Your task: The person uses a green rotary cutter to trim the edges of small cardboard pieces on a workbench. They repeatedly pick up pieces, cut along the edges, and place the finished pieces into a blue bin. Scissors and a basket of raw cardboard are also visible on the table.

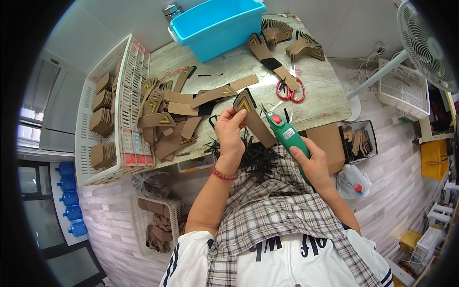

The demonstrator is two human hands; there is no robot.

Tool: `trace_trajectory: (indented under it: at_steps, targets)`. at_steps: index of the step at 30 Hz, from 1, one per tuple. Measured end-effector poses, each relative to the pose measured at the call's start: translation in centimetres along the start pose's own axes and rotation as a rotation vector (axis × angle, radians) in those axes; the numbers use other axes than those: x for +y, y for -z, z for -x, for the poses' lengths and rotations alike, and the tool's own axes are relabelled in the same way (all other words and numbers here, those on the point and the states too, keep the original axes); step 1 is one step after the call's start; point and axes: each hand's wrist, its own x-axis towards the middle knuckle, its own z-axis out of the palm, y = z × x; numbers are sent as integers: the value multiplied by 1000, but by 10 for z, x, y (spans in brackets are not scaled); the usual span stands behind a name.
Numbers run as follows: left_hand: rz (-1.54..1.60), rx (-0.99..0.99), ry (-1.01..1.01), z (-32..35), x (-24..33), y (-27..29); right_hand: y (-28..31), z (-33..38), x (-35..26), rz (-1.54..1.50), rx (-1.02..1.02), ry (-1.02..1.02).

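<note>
My left hand [230, 136] pinches a brown strip [258, 127] near its bent, black-edged end, which bears a yellow V mark. The strip slants down toward my lap. In my right hand [314, 161] is a green handheld electric trimmer [287, 134] with a red button. Its narrow metal tip points up beside the strip, with a small gap between them. Black thread-like scraps [260, 160] gather below the strip, over my plaid apron [282, 210]. Just beyond the trimmer lie red-handled scissors [297, 94], their blades partly covered by another brown strip.
Loose brown strips [210, 97] pile up on the table [319, 76]. At the left a white crate [125, 91] holds stacked strips. A blue basin [215, 33] and fanned stacks [306, 46] stand at the back. A white fan [425, 45] is on the right.
</note>
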Motion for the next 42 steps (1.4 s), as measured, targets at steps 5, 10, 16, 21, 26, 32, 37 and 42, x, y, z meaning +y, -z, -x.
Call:
trace_trajectory:
  at_steps: [5,10,16,21,26,32,37,42]
  targets:
    - [74,50,-32,-3,-5,-14,-1,-1,-11,-22,-9,-3]
    - [98,24,12,-6,-10,-19,0,-3,-8,-35,-20,11]
    - [125,-24,120,-3,-14,-20,-1,-6,-7,-60,-2,19]
    - [111,-46,164,6,-17,-25,-2,-7,-5,-57,18,21]
    - [79,-67,209,18,-20,-28,-1,-9,-8,-65,33,40]
    - [22,-63,206,23,-27,-21,3,-11,-4,-58,42,53]
    - [9,-14,122,18,-23,-16,8,-9,-1,-39,8,41]
    - [7,-26,83,16,-18,-17,8,-7,1,-27,27,41]
